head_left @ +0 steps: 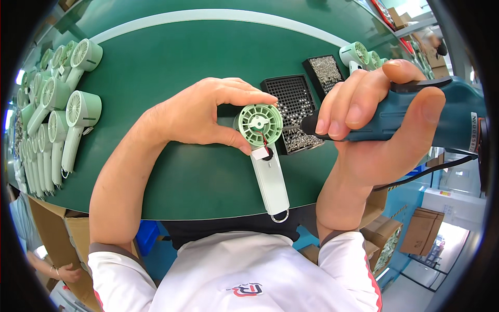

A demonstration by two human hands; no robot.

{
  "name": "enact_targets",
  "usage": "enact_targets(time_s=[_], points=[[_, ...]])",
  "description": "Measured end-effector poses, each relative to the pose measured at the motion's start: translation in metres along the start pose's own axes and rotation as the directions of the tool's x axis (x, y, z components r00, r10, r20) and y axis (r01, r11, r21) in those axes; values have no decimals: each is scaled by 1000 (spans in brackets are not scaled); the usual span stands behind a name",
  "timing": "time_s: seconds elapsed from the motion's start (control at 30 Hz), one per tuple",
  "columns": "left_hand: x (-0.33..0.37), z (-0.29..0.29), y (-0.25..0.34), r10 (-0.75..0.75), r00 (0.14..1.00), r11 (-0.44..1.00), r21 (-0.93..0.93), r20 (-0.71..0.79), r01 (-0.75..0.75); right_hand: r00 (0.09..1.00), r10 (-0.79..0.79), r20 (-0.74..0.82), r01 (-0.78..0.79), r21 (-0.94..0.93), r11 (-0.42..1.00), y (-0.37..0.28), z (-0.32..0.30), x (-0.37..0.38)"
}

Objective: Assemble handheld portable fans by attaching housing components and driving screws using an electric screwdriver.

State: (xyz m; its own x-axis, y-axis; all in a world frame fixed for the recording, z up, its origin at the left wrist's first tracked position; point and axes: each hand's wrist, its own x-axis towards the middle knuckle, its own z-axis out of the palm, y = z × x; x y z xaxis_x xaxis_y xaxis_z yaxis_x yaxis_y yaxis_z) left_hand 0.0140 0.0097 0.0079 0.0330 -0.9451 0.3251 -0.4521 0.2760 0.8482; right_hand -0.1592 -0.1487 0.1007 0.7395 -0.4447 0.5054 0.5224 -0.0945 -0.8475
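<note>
My left hand (200, 114) grips the round head of a handheld fan (271, 182), thumb on one side and fingers on the other. The fan has a pale green head and a white handle with a metal ring at its near end. Its head faces up, showing a spoked housing, red and black wires and a small white piece. In my right hand (364, 127) is a teal electric screwdriver (442, 114), its dark nose pointing left above the screw trays, apart from the fan. The bit tip cannot be made out.
A black perforated tray (280, 86) with loose screws lies right of the fan, beside a black screw box (311, 67). Many green fans (83, 109) line the left; more fans (356, 52) stand far right. A black cable (426, 171) trails right. Another person's hand (67, 273) shows lower left.
</note>
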Motion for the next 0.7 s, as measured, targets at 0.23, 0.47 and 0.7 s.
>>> enact_targets(time_s=[0.23,0.47,0.7], points=[[-3,1,-1,-21,1000,1000,-15,-8,21,999,-17,50,20,-57,998,6,4,1],[-3,3,-5,-13,1000,1000,-25,-19,13,1000,14,15,-12,-84,996,8,6,2],[-4,4,-8,27,999,1000,-10,-20,-27,995,-41,94,52,-114,992,13,4,3]])
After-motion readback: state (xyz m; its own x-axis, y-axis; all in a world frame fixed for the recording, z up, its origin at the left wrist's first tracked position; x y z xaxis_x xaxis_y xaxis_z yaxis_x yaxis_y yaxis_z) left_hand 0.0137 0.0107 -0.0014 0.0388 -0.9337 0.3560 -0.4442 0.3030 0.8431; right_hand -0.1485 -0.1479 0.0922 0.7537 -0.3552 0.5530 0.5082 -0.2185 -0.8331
